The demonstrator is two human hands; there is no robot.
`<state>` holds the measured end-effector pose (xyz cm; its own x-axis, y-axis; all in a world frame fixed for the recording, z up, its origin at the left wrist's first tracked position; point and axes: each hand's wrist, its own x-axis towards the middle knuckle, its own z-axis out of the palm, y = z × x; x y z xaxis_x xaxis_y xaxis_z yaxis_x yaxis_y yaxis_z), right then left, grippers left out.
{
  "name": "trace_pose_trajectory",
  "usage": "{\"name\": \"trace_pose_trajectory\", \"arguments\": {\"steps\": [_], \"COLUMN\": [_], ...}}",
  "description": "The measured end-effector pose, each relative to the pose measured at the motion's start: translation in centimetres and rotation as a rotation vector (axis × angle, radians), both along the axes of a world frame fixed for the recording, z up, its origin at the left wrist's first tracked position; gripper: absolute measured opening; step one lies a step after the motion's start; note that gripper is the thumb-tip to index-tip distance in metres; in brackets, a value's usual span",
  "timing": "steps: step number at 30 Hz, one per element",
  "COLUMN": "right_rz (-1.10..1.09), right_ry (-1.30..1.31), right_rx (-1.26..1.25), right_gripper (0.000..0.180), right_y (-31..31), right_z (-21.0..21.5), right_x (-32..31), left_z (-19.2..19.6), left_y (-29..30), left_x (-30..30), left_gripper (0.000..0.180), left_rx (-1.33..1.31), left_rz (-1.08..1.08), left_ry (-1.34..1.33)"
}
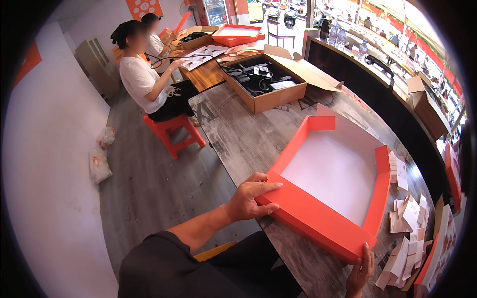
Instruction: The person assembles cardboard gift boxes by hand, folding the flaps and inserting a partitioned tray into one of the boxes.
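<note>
- The left hand (pixel 251 198) is reaching in from the lower left, its forearm stretching out of a dark sleeve (pixel 164 263), with the thumb lying along the top edge of the tray's near-left corner and the fingers curling against the outer wall, so it is pinching that corner
- The right hand (pixel 360 272) is coming up from the bottom edge, its fingers pointing upward and pressing against the near-right corner of the same wall; whether it is truly gripping or only steadying cannot be told, since most of the hand is cut off
- The orange box tray (pixel 318 218) is sitting between the two hands on the grey wooden table (pixel 238 134), its near long wall running slantwise from the left hand down to the right hand
- The tray is showing a broad, shallow, open shape, with bright orange walls folding up on all sides and a pale white floor inside
- A heap of small folded white cards (pixel 405 233) is lying just beside the tray's right side
- An open brown carton (pixel 263 82) holding dark items is standing farther up the table, well apart
- Another person in a white top (pixel 139 77) is sitting on a red stool (pixel 174 131) at the far left end
</note>
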<state>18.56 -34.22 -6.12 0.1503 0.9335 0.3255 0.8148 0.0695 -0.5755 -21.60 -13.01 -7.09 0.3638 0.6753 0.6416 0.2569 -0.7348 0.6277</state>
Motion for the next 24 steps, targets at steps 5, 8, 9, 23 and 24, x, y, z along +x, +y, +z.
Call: {"name": "trace_pose_trajectory", "arguments": {"steps": [5, 8, 9, 23, 24], "right_rz": [0.037, 0.056, 0.078, 0.016, 0.032], "right_ry": [-0.048, -0.204, -0.348, -0.331, -0.331], "right_rx": [0.009, -0.003, 0.014, 0.213, 0.211], "right_gripper": [0.041, 0.044, 0.047, 0.036, 0.036], "right_y": [0.3, 0.0, -0.1, 0.9, 0.9], "right_z": [0.2, -1.2, -2.1, 0.2, 0.1], "right_x": [-0.2, 1.1, 2.1, -0.4, -0.3], "left_z": [0.5, 0.3, 0.4, 0.5, 0.5], "left_y": [-0.3, -0.4, -0.3, -1.2, -1.2], "left_x": [-0.5, -0.5, -0.5, 0.2, 0.2], "left_gripper": [0.053, 0.051, 0.051, 0.039, 0.041], "left_rx": [0.118, 0.209, 0.242, 0.175, 0.204], "left_rz": [0.057, 0.096, 0.110, 0.187, 0.194], "left_ry": [0.136, 0.214, 0.237, 0.230, 0.244]}}
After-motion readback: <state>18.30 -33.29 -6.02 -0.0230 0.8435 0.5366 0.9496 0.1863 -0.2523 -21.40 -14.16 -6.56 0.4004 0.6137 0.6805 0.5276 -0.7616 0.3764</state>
